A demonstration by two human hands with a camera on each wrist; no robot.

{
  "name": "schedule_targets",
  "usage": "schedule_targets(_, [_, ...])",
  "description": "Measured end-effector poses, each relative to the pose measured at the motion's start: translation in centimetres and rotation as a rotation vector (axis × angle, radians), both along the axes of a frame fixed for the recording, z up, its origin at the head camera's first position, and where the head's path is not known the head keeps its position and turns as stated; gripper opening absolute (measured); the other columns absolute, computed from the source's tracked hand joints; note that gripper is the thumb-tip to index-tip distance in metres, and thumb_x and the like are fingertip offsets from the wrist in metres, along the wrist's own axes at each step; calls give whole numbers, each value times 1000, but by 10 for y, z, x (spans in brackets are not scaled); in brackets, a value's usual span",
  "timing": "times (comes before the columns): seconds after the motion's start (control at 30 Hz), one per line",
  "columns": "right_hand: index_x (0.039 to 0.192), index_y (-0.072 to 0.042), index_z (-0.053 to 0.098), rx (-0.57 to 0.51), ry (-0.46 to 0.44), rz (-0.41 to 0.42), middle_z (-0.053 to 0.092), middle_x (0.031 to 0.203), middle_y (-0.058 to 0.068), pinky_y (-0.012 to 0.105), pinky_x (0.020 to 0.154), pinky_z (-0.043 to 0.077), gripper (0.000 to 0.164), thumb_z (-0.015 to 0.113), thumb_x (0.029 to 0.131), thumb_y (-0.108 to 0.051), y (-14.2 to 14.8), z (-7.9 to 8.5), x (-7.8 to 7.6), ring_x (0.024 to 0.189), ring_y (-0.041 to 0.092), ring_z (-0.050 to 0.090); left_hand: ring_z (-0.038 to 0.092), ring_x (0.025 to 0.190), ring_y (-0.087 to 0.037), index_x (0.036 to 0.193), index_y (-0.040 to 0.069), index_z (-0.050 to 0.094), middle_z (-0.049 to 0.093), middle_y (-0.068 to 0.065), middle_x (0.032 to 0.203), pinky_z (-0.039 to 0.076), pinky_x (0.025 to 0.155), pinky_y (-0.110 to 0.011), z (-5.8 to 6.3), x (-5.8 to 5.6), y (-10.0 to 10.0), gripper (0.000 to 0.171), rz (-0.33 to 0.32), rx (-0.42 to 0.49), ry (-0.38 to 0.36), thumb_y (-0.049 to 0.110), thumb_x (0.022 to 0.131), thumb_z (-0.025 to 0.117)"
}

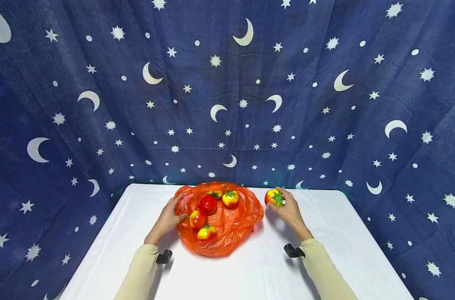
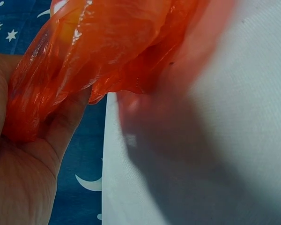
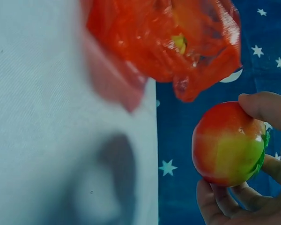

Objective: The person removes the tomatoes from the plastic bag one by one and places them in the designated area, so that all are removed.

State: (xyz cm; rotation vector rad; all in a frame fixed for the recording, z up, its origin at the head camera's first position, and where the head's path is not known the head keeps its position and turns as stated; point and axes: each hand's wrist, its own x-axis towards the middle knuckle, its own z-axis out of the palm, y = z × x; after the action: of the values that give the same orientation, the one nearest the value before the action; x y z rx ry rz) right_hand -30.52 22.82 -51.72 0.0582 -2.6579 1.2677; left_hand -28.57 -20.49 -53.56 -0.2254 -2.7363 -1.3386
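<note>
A red plastic bag (image 1: 227, 225) lies spread on the table with several red and yellow toy tomatoes on it, among them a plain red one (image 1: 207, 204) and a yellow one with a green leafy top (image 1: 231, 199). At the bag's left rim my left hand (image 1: 169, 216) grips the plastic, which bunches between thumb and fingers (image 2: 70, 117) in the left wrist view. Right of the bag, my right hand (image 1: 290, 211) holds a red and yellow tomato (image 3: 229, 145) by its sides, apart from the bag. Its green leaves face the palm.
A white cloth covers the table (image 1: 219, 279). Behind it and along both sides hangs a dark blue curtain (image 1: 227, 83) with moons and stars. A black wrist strap mount (image 1: 294, 251) sticks out from the right sleeve, and another (image 1: 164, 257) from the left.
</note>
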Motion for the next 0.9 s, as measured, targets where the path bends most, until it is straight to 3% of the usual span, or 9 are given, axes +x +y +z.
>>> schedule_targets(0.63, [143, -8, 49, 112, -32, -14, 48, 139, 24, 57, 110, 38, 73, 80, 78, -25, 4, -23, -13, 126, 42, 49, 42, 135, -45, 150, 7, 38, 43, -24, 144, 31, 114, -61, 0, 1, 3, 76, 19, -2, -15, 0, 83, 70])
schedule_targets(0.9, [143, -7, 47, 140, -60, -32, 46, 138, 27, 59, 109, 39, 74, 79, 79, -25, 7, -30, -20, 125, 44, 49, 46, 129, -48, 148, 6, 40, 47, -25, 137, 35, 110, -65, -2, 2, 3, 76, 18, -6, 48, -2, 79, 71])
